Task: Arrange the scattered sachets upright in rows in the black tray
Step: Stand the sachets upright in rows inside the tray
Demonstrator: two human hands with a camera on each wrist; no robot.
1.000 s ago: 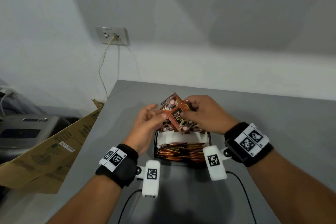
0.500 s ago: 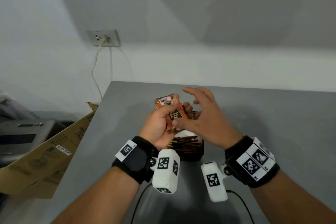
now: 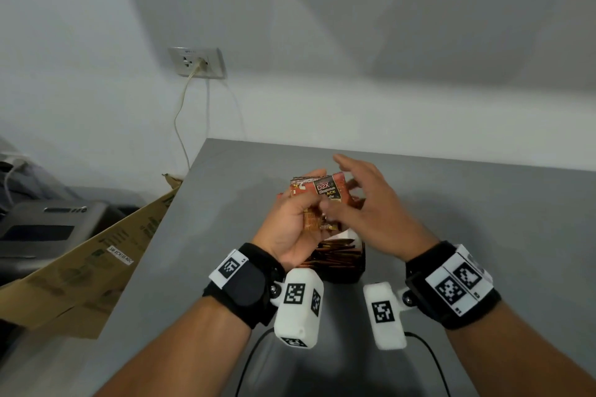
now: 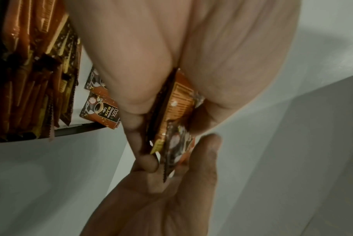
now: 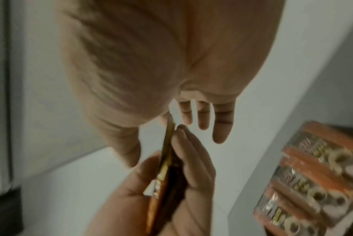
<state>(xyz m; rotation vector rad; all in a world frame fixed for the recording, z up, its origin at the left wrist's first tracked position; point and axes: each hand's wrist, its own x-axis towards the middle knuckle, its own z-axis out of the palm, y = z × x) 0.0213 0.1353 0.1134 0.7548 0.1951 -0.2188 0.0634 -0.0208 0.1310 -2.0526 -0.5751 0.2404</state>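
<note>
My left hand (image 3: 300,216) grips a small bundle of orange-and-black coffee sachets (image 3: 322,192) above the far end of the black tray (image 3: 345,277). The bundle (image 4: 179,108) sits between the thumb and the curled fingers. My right hand (image 3: 364,203) is beside it with straight, spread fingers; its thumb and forefinger touch the bundle's edge (image 5: 167,159). Several sachets (image 3: 335,256) stand upright in a packed row in the tray's near half. In the left wrist view two loose sachets (image 4: 103,111) lie flat on the tray's white bottom beyond the row.
The tray stands on a grey table (image 3: 483,203) whose left edge runs diagonally. A flattened cardboard box (image 3: 96,261) leans against that edge, with a grey machine (image 3: 42,229) behind it. A wall socket (image 3: 198,63) with a cable is at the back left.
The bundle passed from both hands into the left hand's grip. My right hand let go, spread its fingers and now only touches the bundle's edge.
</note>
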